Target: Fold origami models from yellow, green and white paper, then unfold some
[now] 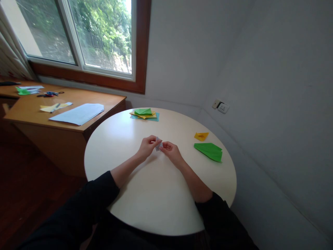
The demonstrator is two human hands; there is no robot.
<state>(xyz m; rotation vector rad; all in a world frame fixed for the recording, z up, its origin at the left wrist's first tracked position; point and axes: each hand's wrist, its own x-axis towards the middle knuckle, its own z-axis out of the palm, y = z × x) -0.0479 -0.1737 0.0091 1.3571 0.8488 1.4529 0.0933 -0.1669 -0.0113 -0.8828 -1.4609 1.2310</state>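
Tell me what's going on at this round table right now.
A person seated at a round white table holds a small pale folded piece of paper between both hands, the left hand and right hand pinching it just above the tabletop. To the right lie a green folded paper and a small orange folded piece. A stack of coloured paper sheets sits at the far edge. A wooden desk by the window holds more papers.

Both forearms reach forward and converge; left hand [147,146] and right hand [170,151] meet, fingertips pinched together.
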